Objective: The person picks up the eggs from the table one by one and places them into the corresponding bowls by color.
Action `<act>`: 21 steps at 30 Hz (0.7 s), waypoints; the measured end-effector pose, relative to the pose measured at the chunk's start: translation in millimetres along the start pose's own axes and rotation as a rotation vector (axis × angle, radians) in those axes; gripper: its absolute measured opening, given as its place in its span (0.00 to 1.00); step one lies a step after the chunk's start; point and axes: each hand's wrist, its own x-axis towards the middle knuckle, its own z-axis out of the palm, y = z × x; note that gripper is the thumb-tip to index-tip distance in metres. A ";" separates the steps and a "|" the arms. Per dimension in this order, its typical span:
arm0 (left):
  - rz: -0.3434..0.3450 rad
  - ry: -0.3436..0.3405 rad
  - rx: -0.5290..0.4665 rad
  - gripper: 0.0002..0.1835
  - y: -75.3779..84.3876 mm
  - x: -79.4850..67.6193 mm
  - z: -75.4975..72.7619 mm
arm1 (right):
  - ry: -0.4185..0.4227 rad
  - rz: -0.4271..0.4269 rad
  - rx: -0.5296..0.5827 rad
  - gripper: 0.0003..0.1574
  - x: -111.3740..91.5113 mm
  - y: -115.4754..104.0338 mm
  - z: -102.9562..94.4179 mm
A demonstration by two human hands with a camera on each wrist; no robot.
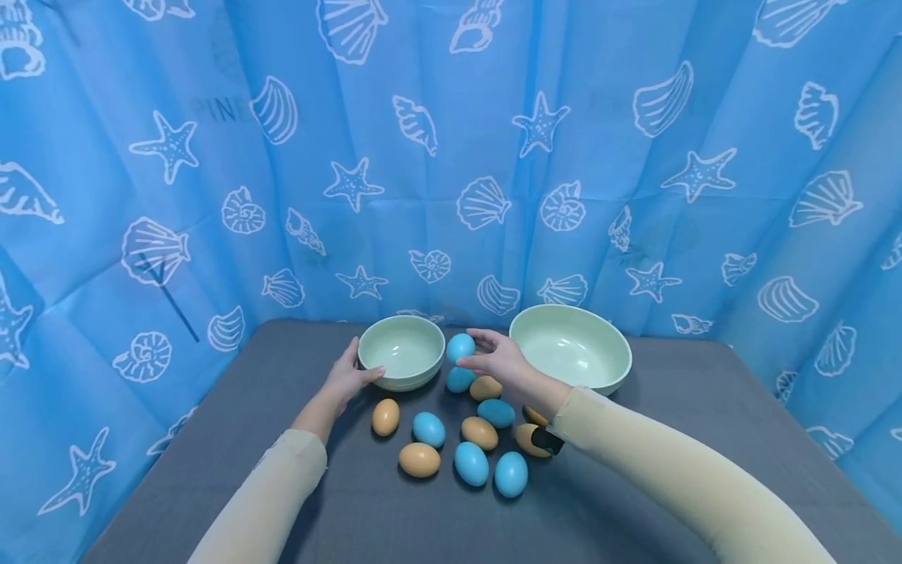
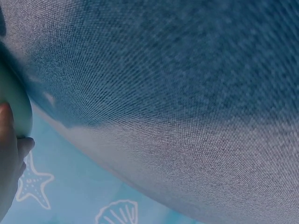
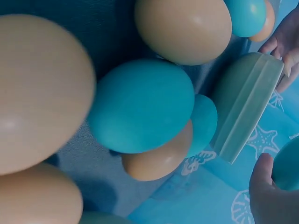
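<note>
My left hand point(image 1: 347, 377) grips the near-left side of the smaller pale green bowl point(image 1: 402, 351), thumb over its rim. In the left wrist view that hand point(image 2: 10, 154) shows at the left edge, against the bowl's side point(image 2: 16, 100). Just right of this bowl, my right hand point(image 1: 499, 357) pinches a blue egg point(image 1: 461, 348) between thumb and fingers, held above the table. The right wrist view shows the held egg point(image 3: 287, 165) at its right edge. Below it on the table lie another blue egg point(image 1: 460, 381) and a tan egg point(image 1: 486, 388).
A larger pale green bowl point(image 1: 572, 345) stands at the back right, behind the right forearm. Several blue and tan eggs lie in front of the bowls, among them a blue egg point(image 1: 510, 475) and a tan egg point(image 1: 419, 460). A blue shell-patterned curtain point(image 1: 437, 196) hangs behind the grey table point(image 1: 676, 423).
</note>
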 end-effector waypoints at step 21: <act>0.011 0.007 -0.031 0.49 -2.8 2.7 -1.1 | -0.031 -0.018 0.039 0.41 35.0 -0.5 40.6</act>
